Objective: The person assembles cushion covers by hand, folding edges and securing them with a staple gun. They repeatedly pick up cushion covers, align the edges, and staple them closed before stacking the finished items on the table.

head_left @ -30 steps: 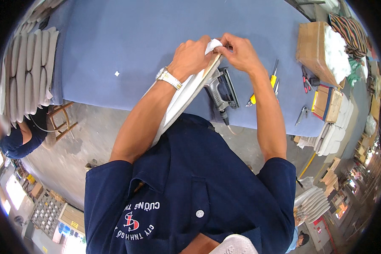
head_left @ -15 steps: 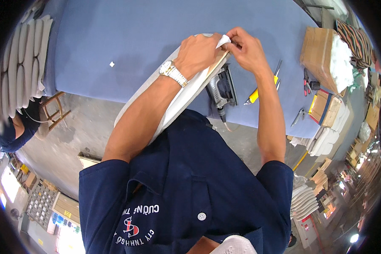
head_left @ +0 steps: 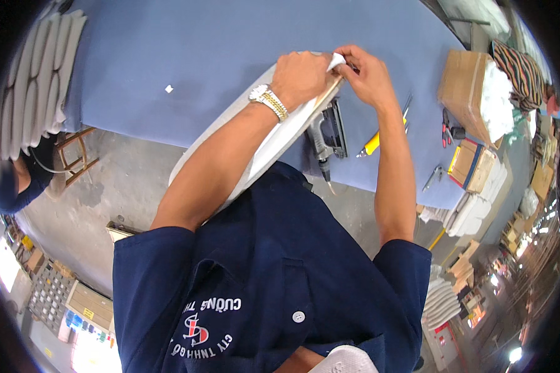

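Both hands pinched white fabric [head_left: 336, 61] at the far end of a long padded panel [head_left: 274, 133] that stood on edge over the blue table [head_left: 186, 56]. The left hand [head_left: 302, 74] gripped the fabric against the panel while the right hand [head_left: 370, 78] pulled its corner; a staple gun [head_left: 328, 133] lay just beside the panel.

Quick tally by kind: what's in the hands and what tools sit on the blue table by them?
White padded panel, held by left hand and right hand: 1
Staple gun: 1
Yellow-handled tool: 1
Pliers: 1
Total: 4
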Tool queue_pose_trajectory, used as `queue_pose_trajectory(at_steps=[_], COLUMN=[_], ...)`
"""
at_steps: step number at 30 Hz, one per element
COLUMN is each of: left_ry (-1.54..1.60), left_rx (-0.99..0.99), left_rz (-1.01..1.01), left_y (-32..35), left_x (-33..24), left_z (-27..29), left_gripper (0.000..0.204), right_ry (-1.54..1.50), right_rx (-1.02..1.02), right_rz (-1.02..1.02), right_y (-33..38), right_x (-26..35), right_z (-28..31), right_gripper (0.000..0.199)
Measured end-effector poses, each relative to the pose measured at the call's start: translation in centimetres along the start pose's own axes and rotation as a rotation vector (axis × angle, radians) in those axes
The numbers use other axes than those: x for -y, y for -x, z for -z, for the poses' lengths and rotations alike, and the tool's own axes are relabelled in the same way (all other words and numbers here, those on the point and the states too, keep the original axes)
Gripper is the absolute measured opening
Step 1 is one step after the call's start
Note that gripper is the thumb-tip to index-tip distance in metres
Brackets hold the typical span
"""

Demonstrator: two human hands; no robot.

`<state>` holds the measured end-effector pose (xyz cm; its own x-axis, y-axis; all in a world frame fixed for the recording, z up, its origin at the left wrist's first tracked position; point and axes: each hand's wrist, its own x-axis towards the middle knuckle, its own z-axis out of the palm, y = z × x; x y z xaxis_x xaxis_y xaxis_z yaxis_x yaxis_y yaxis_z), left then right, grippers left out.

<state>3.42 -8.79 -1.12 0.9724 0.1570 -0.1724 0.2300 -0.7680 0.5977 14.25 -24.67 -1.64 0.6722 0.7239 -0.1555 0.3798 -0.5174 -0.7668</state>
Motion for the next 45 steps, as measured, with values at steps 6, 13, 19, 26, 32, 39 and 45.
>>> queue_pose_trajectory(at_steps=[6,13,19,26,32,39,45], left_ry=[0.275,0.349,0.439,0.415,0.759,0.995,0.847], left_rx=[0.022,-0.018,0.056,-0.094,-0.420,-0.368,-0.384], left_rz=[-0.213,0.405,0.549,0.292,-0.288,-0.149,0.104], left_y=[5.3,19.0,17.6,13.2,11.7,12.8,13.8], left_x=[3.3,15.4,13.2,4.5,0.1,4.7,6.3], left_z=[2.1,2.1,-3.6,3.9,12.3,7.0,1.8], left_gripper=[0.056,0.061,0.090,0.093,0.082,0.075,0.071], right_ry=[-0.411,-1.899,-1.367,-0.833,-0.569,-1.214,-0.928], right_rx=[-0.054,0.135,-0.049,-0.163,-0.517,-0.190,-0.206], right_rz=[0.015,-0.031,-0.312,-0.148,0.276,0.237,-0.006], right_y=[2.4,6.1,10.4,13.9,12.1,-3.2,1.2], right_x=[-0.5,-2.9,1.1,6.9,17.3,14.5,10.3], right_z=[-2.5,-12.4,-15.8,-14.1,-6.9,-12.0,-18.1], right_gripper=[0.042,0.070,0.068,0.068,0.070,0.062,0.070])
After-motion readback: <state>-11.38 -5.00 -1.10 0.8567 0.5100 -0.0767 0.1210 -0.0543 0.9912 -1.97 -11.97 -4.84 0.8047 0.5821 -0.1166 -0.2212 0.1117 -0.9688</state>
